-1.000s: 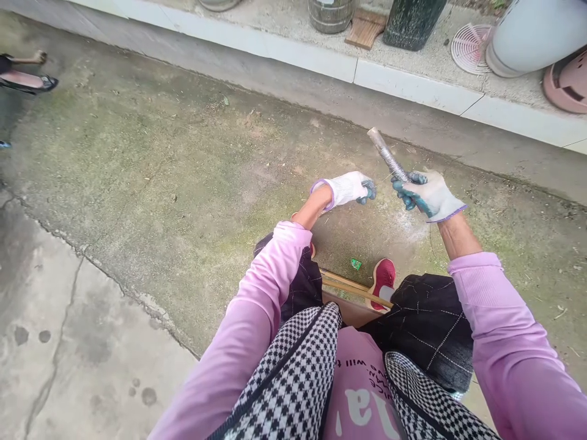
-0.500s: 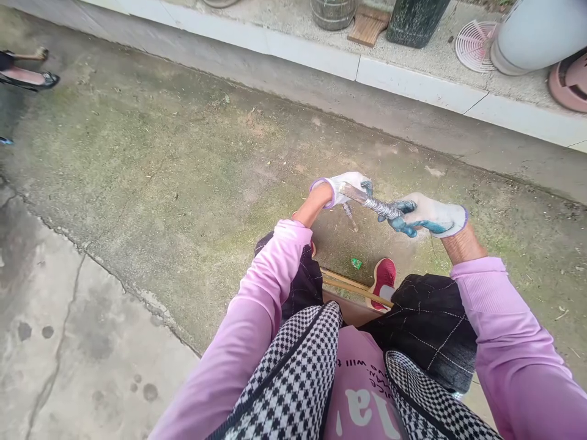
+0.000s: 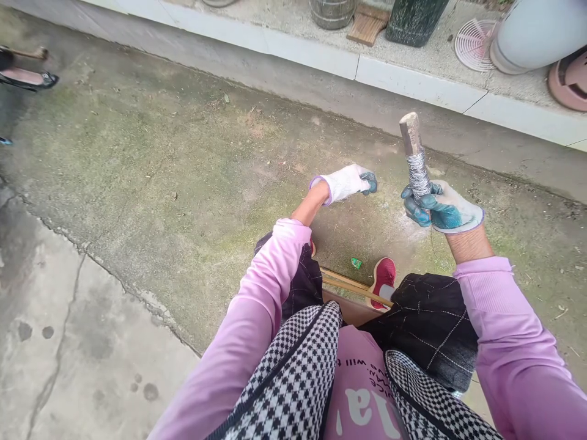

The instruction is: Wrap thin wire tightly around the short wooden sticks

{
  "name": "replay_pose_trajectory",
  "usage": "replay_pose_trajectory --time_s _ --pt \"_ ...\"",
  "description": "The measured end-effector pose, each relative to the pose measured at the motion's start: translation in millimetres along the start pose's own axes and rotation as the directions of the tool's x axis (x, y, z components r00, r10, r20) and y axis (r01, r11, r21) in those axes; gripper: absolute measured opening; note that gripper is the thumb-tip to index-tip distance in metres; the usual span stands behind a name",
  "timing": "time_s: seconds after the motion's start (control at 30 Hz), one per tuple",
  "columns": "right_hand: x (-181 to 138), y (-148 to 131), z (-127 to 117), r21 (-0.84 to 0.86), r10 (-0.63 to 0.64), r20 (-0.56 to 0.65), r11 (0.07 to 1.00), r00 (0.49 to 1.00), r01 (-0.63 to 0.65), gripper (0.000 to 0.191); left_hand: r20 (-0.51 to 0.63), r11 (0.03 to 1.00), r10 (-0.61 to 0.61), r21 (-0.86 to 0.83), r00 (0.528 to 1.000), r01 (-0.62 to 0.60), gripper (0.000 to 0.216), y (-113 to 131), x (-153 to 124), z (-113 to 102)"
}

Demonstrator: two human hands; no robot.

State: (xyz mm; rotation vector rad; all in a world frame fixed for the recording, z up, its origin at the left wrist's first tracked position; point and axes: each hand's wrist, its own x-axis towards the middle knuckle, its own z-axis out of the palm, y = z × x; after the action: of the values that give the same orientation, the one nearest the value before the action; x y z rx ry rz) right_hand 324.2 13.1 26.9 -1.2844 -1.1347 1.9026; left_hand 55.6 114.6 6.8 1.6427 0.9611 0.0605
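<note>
My right hand (image 3: 444, 208), in a white glove with blue-green coated fingers, is wrapped round the lower part of a short wooden stick (image 3: 411, 131). The stick points away from me, slightly tilted. Silvery wire (image 3: 417, 174) is wound in many turns round its middle. To the left, my left hand (image 3: 351, 182), gloved the same way, is closed with its fingers curled under. Whatever it may hold is hidden. A gap of bare ground shows between my two hands.
A raised ledge (image 3: 312, 58) with white edging runs across the top, bearing a wooden board (image 3: 367, 24), a dark green container (image 3: 415, 21) and a pink round rack (image 3: 476, 44). Another person's foot (image 3: 27, 78) is at far left. A green scrap (image 3: 356, 263) lies near my red shoe (image 3: 384, 278).
My right hand has moved right and swung the stick from lying across toward my left hand to pointing away. The thin piece hanging below my left hand no longer shows.
</note>
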Motion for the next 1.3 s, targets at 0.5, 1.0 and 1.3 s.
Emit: replay_pose_trajectory --time_s 0.5,1.0,1.3 --pt "24.9 21.5 21.6 -0.831 0.461 0.100 0.526 0.882 -0.181 0.024 -0.087 0.985 -0.071 0.148 0.994 0.083 0.015 -0.1 0.0 -7.8" --pt "31.0 7.0 -23.0 -0.214 0.033 -0.514 0.963 0.857 -0.166 0.046 0.020 0.988 -0.083 -0.127 0.996 0.085 0.020 1.8 -2.9 4.4" --pt "17.1 4.0 7.8 0.044 0.027 -0.376 0.999 0.926 -0.011 0.056 0.022 0.993 -0.012 0.117 1.000 0.010 0.026 -17.6 15.0 2.9"
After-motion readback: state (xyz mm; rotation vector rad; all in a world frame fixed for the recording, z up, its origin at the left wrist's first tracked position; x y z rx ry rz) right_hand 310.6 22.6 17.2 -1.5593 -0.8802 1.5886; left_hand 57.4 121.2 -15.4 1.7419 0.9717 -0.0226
